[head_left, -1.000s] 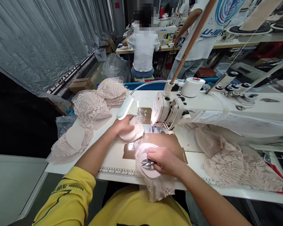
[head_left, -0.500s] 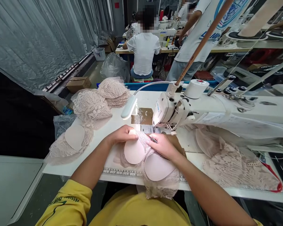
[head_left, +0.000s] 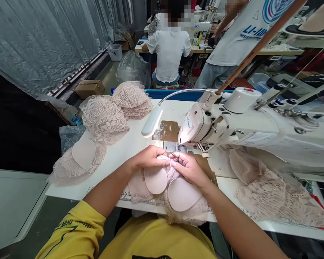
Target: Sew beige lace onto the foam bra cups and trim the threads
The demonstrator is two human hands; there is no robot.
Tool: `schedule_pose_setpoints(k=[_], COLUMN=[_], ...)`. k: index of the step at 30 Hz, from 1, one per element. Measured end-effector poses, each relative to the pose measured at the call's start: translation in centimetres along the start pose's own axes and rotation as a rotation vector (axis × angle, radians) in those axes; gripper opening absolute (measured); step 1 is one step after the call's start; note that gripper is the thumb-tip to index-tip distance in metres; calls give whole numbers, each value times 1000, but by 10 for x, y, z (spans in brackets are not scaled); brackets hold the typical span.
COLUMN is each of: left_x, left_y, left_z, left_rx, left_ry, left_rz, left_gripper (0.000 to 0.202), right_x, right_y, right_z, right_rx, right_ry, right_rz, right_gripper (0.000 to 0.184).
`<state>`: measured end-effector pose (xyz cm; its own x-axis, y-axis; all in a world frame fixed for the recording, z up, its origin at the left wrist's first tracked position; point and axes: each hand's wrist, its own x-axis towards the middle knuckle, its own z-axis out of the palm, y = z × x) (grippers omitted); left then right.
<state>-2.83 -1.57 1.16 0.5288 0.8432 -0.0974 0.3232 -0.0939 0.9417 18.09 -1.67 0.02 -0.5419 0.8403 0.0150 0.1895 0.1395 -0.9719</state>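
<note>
Two pale pink padded bra cups backed with lace lie side by side on the white sewing table [head_left: 118,151], the left cup [head_left: 156,180] and the right cup [head_left: 183,197]. My left hand [head_left: 148,158] pinches the lace at the top of the left cup. My right hand [head_left: 190,168] holds the top of the right cup and grips small thread snips [head_left: 176,158] between its fingers. Both hands meet just in front of the needle of the white sewing machine [head_left: 205,126].
A stack of lace cups [head_left: 116,108] and one flipped cup [head_left: 83,154] sit at the table's left. More lace pieces [head_left: 270,194] lie under the machine arm on the right. A gooseneck lamp [head_left: 152,122] hangs over the work. Other people sit and stand at tables behind.
My left hand brought its cup from beside the needle to lie next to the right cup. My right hand moved from the table's front edge up toward the needle, snips still in it.
</note>
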Motion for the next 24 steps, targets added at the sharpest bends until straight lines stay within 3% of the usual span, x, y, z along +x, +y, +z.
schedule_pose_setpoints(k=[4,8,15,24], left_x=[-1,-1,1,1], left_y=[-2,-2,-2,-2], left_z=[-2,0,3,4], left_rx=[-142,-219,-222,-194], left_ry=[-12,-24,-12,-29], left_rz=[-56,-83,-161,-142], left_gripper=[28,29,26,31], right_x=[-4,-5,-3,-4], right_y=[4,2,-1,-9], right_z=[-14,-22,-11,-6], right_rx=[-12,-102,-192,-170], right_ry=[-20,-35,-51,39], right_rz=[45,33,11,-10], right_gripper=[40,35,26,20])
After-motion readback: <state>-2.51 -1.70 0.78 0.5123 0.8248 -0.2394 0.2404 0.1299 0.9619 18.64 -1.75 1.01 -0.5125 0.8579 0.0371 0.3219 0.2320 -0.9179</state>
